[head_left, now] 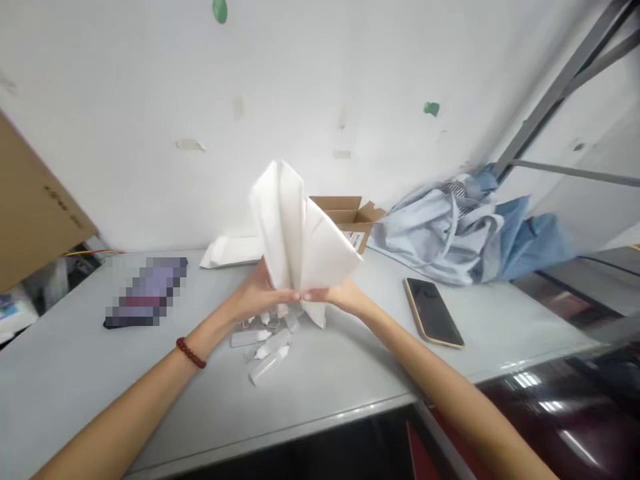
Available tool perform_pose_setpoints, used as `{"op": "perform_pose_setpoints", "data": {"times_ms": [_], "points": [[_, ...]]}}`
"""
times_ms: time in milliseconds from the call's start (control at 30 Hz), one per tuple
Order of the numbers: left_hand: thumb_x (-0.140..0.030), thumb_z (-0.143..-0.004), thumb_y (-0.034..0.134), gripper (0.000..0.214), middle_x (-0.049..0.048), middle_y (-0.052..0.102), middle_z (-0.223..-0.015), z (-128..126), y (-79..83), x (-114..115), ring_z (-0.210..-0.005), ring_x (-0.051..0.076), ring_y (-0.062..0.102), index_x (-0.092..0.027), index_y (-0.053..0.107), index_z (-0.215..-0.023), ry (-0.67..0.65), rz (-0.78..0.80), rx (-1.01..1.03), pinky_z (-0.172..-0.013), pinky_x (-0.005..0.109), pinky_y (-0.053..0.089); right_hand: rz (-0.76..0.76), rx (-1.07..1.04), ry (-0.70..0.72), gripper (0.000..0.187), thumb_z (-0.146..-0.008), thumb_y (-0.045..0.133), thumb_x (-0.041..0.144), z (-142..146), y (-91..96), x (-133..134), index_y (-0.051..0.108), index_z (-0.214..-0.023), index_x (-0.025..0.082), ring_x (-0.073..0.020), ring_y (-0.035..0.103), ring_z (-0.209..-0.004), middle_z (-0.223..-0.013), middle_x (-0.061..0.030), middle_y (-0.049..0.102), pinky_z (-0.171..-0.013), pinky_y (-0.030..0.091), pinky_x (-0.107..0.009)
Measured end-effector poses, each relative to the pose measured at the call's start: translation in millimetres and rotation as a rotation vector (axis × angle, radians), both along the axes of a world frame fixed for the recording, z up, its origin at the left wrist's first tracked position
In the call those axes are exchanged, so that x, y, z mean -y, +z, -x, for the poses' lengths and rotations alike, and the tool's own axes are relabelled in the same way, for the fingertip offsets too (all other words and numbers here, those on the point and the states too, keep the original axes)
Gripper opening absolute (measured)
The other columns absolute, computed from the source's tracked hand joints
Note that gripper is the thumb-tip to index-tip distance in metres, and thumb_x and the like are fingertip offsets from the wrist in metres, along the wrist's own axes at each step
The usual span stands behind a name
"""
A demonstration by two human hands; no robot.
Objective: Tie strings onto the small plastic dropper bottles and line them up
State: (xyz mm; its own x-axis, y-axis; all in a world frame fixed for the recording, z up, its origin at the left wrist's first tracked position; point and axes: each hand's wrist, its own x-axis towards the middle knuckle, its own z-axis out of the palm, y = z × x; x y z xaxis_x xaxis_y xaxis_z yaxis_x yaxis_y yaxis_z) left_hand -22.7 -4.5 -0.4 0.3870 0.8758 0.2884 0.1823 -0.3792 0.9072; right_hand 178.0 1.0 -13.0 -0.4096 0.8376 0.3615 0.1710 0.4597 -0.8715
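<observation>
Both hands meet at the middle of the grey table and hold up a white paper bag, its mouth spread upward. My left hand grips the bag's lower left side; a red bead bracelet sits on that wrist. My right hand pinches the lower right side. Several small clear plastic packets lie on the table just below the hands.
A phone lies face up to the right. An open cardboard box and a flat white bag sit by the wall. Blue clothing is heaped at the right. A brown carton stands at the left, near a blurred dark item.
</observation>
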Motion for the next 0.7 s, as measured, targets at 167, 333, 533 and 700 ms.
{"op": "perform_pose_setpoints", "data": {"times_ms": [167, 333, 533, 700], "points": [[-0.033, -0.071, 0.075, 0.043, 0.0054, 0.069, -0.114, 4.5, -1.8, -0.7, -0.117, 0.032, 0.057, -0.024, 0.065, -0.113, -0.082, 0.084, 0.104, -0.1, 0.046, 0.046, 0.213, -0.187, 0.034, 0.041, -0.069, 0.074, 0.041, -2.1, -6.6, 1.3, 0.066, -0.104, 0.021, -0.0295, 0.058, -0.106, -0.105, -0.0053, 0.066, -0.093, 0.045, -0.045], [-0.03, -0.068, 0.078, 0.038, 0.0073, 0.071, -0.109, 1.7, -6.7, -7.4, -0.115, 0.034, 0.058, -0.022, 0.07, -0.104, -0.007, 0.154, 0.262, -0.1, 0.049, 0.045, 0.385, -0.359, 0.198, 0.044, -0.062, 0.068, 0.025, -6.5, -1.9, -2.1, 0.068, -0.106, 0.021, -0.0299, 0.059, -0.106, -0.103, -0.0037, 0.07, -0.094, 0.045, -0.044], [-0.029, -0.065, 0.079, 0.04, 0.0085, 0.072, -0.108, -4.4, -8.9, -10.0, -0.109, 0.033, 0.062, -0.02, 0.071, -0.103, 0.017, 0.132, 0.27, -0.099, 0.048, 0.046, 0.53, -0.458, 0.3, 0.041, -0.063, 0.061, 0.026, -10.4, 4.1, -5.7, 0.071, -0.103, 0.021, -0.0291, 0.06, -0.108, -0.107, -0.0035, 0.071, -0.093, 0.046, -0.041], [-0.023, -0.058, 0.081, 0.046, 0.0084, 0.074, -0.101, -11.2, -12.0, -14.4, -0.101, 0.032, 0.066, -0.016, 0.07, -0.101, 0.179, 0.172, 0.392, -0.092, 0.045, 0.05, 0.576, -0.455, 0.137, 0.03, -0.06, 0.067, 0.027, -9.5, -0.5, -7.8, 0.072, -0.089, 0.02, -0.0287, 0.064, -0.099, -0.098, -0.0042, 0.073, -0.087, 0.049, -0.04]]}}
